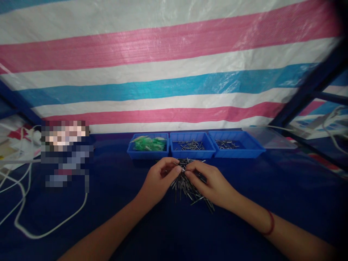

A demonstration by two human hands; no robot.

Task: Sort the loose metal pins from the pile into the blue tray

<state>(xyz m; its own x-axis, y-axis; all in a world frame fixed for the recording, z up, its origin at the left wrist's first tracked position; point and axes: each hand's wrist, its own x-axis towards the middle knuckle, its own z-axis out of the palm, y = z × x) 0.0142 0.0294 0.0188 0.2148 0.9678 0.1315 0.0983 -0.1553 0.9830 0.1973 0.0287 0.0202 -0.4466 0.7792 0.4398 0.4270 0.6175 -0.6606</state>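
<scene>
A loose pile of thin metal rods [190, 186] lies on the dark blue table, fanned out under my fingers. My left hand [164, 175] is closed in a pinch over the left side of the pile. From the right, my right hand [208, 179] pinches too, its fingertips almost meeting those of the left. A small shiny piece of metal shows between the fingertips, apparently a rod; fingers cover most of it. Behind the pile, the middle blue bin [176, 152] and the right blue bin [244, 152] hold more rods.
The left blue bin [148, 155] contains green plastic packets [149, 143]. A clear plastic sheet or lid [274, 139] lies right of the bins. White cables [54, 228] loop over the table's left side, near a pixelated patch. A striped tarp [163, 87] hangs behind.
</scene>
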